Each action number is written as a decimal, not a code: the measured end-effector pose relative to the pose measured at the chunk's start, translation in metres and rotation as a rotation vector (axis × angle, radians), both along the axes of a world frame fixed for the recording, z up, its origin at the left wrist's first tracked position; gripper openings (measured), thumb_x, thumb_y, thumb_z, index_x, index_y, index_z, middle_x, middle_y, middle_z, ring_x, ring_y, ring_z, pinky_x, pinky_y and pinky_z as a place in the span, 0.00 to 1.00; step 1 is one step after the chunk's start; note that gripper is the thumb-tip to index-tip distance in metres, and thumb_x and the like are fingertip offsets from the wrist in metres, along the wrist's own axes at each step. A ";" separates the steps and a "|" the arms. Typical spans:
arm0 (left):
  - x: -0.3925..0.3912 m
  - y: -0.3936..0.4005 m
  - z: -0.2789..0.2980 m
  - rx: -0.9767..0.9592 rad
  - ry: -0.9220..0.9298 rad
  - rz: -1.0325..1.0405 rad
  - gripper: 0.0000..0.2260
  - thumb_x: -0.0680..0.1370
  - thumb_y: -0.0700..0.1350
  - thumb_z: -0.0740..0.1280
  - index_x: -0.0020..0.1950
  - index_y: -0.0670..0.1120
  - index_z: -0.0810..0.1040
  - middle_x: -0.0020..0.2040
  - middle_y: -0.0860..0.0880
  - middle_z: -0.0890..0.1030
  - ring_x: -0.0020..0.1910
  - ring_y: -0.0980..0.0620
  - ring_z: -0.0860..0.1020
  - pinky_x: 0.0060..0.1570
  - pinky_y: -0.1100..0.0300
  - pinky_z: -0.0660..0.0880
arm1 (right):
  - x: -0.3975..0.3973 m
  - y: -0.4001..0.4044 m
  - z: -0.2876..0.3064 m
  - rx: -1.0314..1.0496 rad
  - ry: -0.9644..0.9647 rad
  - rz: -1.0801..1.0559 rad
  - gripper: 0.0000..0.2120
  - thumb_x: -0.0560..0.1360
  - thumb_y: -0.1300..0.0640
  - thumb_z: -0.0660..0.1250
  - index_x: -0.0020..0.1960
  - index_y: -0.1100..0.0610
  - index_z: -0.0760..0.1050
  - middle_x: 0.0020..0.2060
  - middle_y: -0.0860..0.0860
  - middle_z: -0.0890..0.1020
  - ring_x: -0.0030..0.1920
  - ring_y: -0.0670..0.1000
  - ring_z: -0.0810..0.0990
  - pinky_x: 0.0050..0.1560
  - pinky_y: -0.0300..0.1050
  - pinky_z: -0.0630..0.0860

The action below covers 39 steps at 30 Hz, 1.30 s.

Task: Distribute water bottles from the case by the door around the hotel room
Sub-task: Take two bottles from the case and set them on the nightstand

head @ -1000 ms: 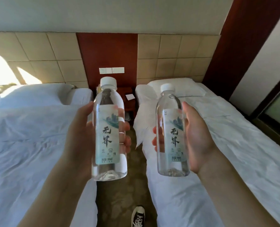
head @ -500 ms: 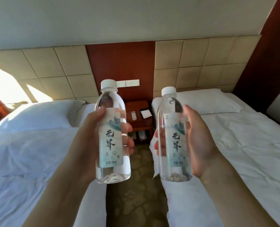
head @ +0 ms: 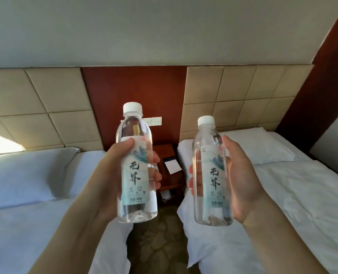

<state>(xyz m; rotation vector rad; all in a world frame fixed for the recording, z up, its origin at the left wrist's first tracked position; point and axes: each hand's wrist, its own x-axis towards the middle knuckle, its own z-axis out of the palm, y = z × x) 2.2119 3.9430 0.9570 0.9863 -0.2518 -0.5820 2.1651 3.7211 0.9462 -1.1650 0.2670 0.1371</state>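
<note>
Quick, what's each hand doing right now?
Left hand: closed around a water bottle.
Right hand: closed around a second water bottle.

The left hand (head: pixel 112 180) is gripping one upright water bottle (head: pixel 136 165) and the right hand (head: pixel 241 180) is gripping another bottle (head: pixel 211 175) — both sitting near centre. A nightstand (head: pixel 169 171) is showing between them, with white beds lying at 9 and 3 o'clock.
</note>
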 end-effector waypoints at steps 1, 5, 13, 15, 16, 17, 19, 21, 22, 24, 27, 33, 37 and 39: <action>0.023 0.000 -0.001 -0.002 -0.010 -0.004 0.27 0.55 0.56 0.81 0.48 0.44 0.83 0.41 0.43 0.81 0.33 0.45 0.81 0.36 0.52 0.80 | 0.019 0.001 0.000 -0.016 -0.001 -0.008 0.27 0.74 0.33 0.58 0.53 0.56 0.78 0.42 0.60 0.79 0.39 0.58 0.80 0.47 0.55 0.78; 0.103 -0.005 -0.011 0.056 -0.010 0.015 0.27 0.56 0.58 0.79 0.49 0.44 0.81 0.42 0.44 0.81 0.35 0.45 0.81 0.38 0.51 0.80 | 0.085 -0.006 -0.008 -0.049 0.030 -0.058 0.26 0.73 0.34 0.59 0.50 0.56 0.80 0.40 0.59 0.82 0.38 0.57 0.81 0.48 0.56 0.79; 0.242 -0.052 -0.063 0.355 0.009 0.190 0.18 0.59 0.57 0.72 0.47 0.53 0.83 0.44 0.48 0.84 0.43 0.47 0.84 0.43 0.50 0.81 | 0.232 -0.060 -0.066 -0.057 0.116 0.001 0.23 0.66 0.42 0.70 0.54 0.56 0.78 0.40 0.56 0.82 0.39 0.56 0.82 0.46 0.54 0.78; 0.280 -0.075 -0.077 0.382 0.014 0.224 0.17 0.59 0.56 0.72 0.46 0.53 0.83 0.44 0.48 0.84 0.43 0.48 0.84 0.41 0.54 0.82 | 0.276 -0.080 -0.086 -0.065 0.121 0.014 0.20 0.65 0.45 0.71 0.52 0.54 0.78 0.40 0.55 0.83 0.40 0.56 0.82 0.47 0.55 0.78; 0.299 -0.087 -0.085 0.393 0.020 0.233 0.17 0.59 0.55 0.73 0.45 0.53 0.83 0.44 0.48 0.84 0.43 0.48 0.84 0.41 0.54 0.82 | 0.297 -0.090 -0.097 -0.063 0.129 0.016 0.18 0.64 0.46 0.71 0.51 0.53 0.78 0.40 0.55 0.83 0.41 0.56 0.82 0.49 0.56 0.78; 0.318 -0.100 -0.092 0.403 0.033 0.244 0.17 0.59 0.55 0.73 0.45 0.51 0.84 0.44 0.47 0.83 0.42 0.48 0.83 0.40 0.55 0.82 | 0.319 -0.099 -0.107 -0.064 0.148 0.024 0.18 0.63 0.47 0.72 0.50 0.52 0.78 0.40 0.55 0.83 0.41 0.55 0.82 0.50 0.56 0.78; 0.354 -0.121 -0.107 0.398 0.064 0.267 0.21 0.58 0.53 0.74 0.49 0.48 0.82 0.44 0.46 0.83 0.41 0.48 0.84 0.38 0.55 0.81 | 0.360 -0.114 -0.126 -0.063 0.182 0.064 0.20 0.63 0.47 0.72 0.53 0.53 0.78 0.40 0.55 0.84 0.40 0.54 0.84 0.49 0.55 0.79; 0.388 -0.140 -0.122 0.398 0.110 0.264 0.23 0.58 0.50 0.74 0.52 0.45 0.80 0.44 0.45 0.84 0.41 0.47 0.84 0.38 0.56 0.81 | 0.400 -0.126 -0.142 -0.030 0.209 0.094 0.18 0.63 0.50 0.73 0.51 0.53 0.78 0.38 0.53 0.84 0.37 0.51 0.85 0.45 0.51 0.79; 0.402 -0.147 -0.128 0.393 0.137 0.253 0.24 0.58 0.48 0.75 0.52 0.44 0.80 0.44 0.45 0.83 0.41 0.47 0.84 0.38 0.55 0.81 | 0.419 -0.131 -0.148 -0.013 0.221 0.104 0.17 0.62 0.52 0.73 0.50 0.53 0.78 0.37 0.53 0.84 0.37 0.51 0.85 0.45 0.51 0.79; 0.429 -0.157 -0.142 0.378 0.195 0.243 0.22 0.58 0.46 0.75 0.50 0.43 0.82 0.43 0.43 0.84 0.40 0.46 0.85 0.36 0.54 0.81 | 0.453 -0.139 -0.159 0.010 0.243 0.121 0.18 0.61 0.55 0.76 0.50 0.52 0.78 0.36 0.52 0.84 0.37 0.50 0.85 0.45 0.50 0.79; 0.469 -0.164 -0.166 0.383 0.265 0.240 0.20 0.59 0.45 0.75 0.49 0.43 0.82 0.42 0.40 0.84 0.38 0.45 0.84 0.34 0.54 0.81 | 0.499 -0.147 -0.183 0.020 0.265 0.145 0.16 0.61 0.53 0.74 0.48 0.51 0.78 0.35 0.50 0.84 0.37 0.49 0.85 0.48 0.52 0.78; 0.551 -0.156 -0.249 0.481 0.155 0.350 0.20 0.65 0.44 0.75 0.55 0.40 0.78 0.44 0.41 0.82 0.42 0.43 0.84 0.40 0.54 0.79 | 0.584 -0.145 -0.262 -0.031 0.335 0.058 0.21 0.60 0.53 0.72 0.53 0.54 0.79 0.45 0.56 0.85 0.47 0.55 0.83 0.51 0.53 0.76; 0.607 -0.140 -0.322 0.550 0.072 0.396 0.25 0.61 0.46 0.78 0.56 0.45 0.78 0.46 0.42 0.82 0.46 0.43 0.82 0.48 0.47 0.79 | 0.626 -0.133 -0.330 -0.073 0.401 0.011 0.25 0.58 0.55 0.71 0.55 0.57 0.77 0.44 0.55 0.81 0.48 0.55 0.81 0.47 0.51 0.74; 0.635 -0.132 -0.363 0.584 0.046 0.403 0.25 0.61 0.45 0.79 0.56 0.47 0.77 0.46 0.43 0.82 0.47 0.43 0.82 0.50 0.44 0.80 | 0.648 -0.123 -0.368 -0.109 0.414 -0.002 0.27 0.57 0.56 0.72 0.57 0.55 0.76 0.47 0.56 0.82 0.51 0.58 0.82 0.49 0.53 0.76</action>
